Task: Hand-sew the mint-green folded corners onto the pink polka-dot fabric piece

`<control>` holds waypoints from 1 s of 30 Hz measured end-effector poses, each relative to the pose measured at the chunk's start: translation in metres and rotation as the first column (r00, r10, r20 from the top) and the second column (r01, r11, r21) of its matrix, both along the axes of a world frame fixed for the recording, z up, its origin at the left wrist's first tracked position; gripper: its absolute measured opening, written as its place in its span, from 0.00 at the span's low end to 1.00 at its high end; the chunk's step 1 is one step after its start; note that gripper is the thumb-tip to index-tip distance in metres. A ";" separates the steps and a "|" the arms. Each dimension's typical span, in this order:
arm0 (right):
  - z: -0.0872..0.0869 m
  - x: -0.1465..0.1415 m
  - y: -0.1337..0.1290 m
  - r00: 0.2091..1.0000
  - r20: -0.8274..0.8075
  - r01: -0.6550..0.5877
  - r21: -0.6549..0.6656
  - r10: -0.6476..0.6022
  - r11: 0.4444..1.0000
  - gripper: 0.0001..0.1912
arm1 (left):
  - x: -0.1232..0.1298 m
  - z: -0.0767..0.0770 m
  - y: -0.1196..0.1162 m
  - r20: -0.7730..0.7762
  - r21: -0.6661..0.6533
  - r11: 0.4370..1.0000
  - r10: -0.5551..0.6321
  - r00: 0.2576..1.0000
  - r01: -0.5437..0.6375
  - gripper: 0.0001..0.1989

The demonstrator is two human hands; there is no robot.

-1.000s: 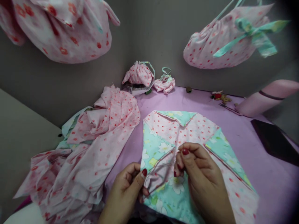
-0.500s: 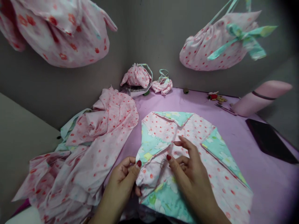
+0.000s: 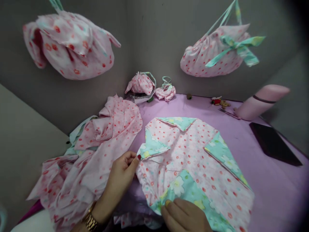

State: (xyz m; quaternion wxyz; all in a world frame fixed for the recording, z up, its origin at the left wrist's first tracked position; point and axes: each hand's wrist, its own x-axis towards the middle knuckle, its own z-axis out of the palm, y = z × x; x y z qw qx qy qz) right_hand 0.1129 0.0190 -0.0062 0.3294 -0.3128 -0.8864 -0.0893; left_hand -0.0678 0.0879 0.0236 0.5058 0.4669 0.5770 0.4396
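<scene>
Head view: pinching patterned cloth [image 3: 190,151] at its left edge with left hand [image 3: 123,172], touching its near edge with right hand [image 3: 184,215], cannot tell whether gripping.

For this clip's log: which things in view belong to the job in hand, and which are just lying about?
Apparently in use:
- cloth with green corners, edge pinched by the left hand
- right hand, at its near green corner

Apparently lying about:
- pink bottle
- black slab
- heap of pink cloth

Hanging apart: bag with the bow
</scene>
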 end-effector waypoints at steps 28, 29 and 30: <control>-0.003 -0.026 0.002 0.998 -0.045 -0.053 -0.014 0.053 0.998 0.17 | -0.010 0.002 -0.008 -0.503 0.083 0.942 -0.241 0.830 0.325 0.13; -0.003 -0.026 0.002 0.997 -0.057 -0.055 -0.019 0.053 0.998 0.17 | -0.011 0.003 -0.009 -0.520 0.075 0.936 -0.259 0.814 0.345 0.17; -0.004 -0.026 0.003 0.996 -0.067 -0.058 -0.029 0.056 0.998 0.17 | -0.011 0.004 -0.010 -0.538 0.070 0.930 -0.269 0.799 0.360 0.20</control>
